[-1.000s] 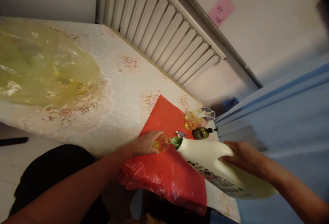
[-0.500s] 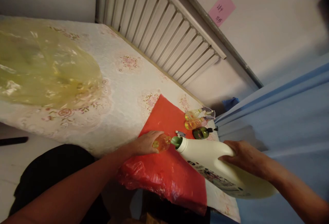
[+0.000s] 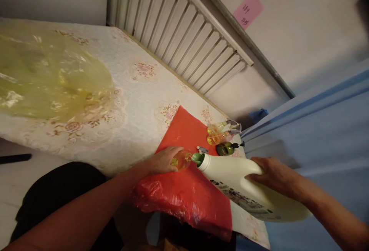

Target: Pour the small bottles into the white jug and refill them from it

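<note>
My left hand (image 3: 165,160) is wrapped round a small clear bottle (image 3: 182,160) that shows some yellowish liquid. With my right hand (image 3: 266,174) I grip the handle of a large cream jug (image 3: 227,168), tilted so that its green spout (image 3: 197,158) meets the bottle's mouth. Whether liquid is flowing between them I cannot tell. Beneath both lies a red plastic sheet (image 3: 184,132) on the table. Close to the spout, on the red sheet, rests a small grey-and-white spray head (image 3: 202,150).
Two clear spray bottles with yellow liquid (image 3: 216,138) and a dark green pump bottle (image 3: 225,149) stand at the table's far right. A yellow plastic bag (image 3: 54,78) covers the left of the floral tablecloth (image 3: 135,108). Behind are a radiator (image 3: 184,32) and a blue curtain (image 3: 325,135).
</note>
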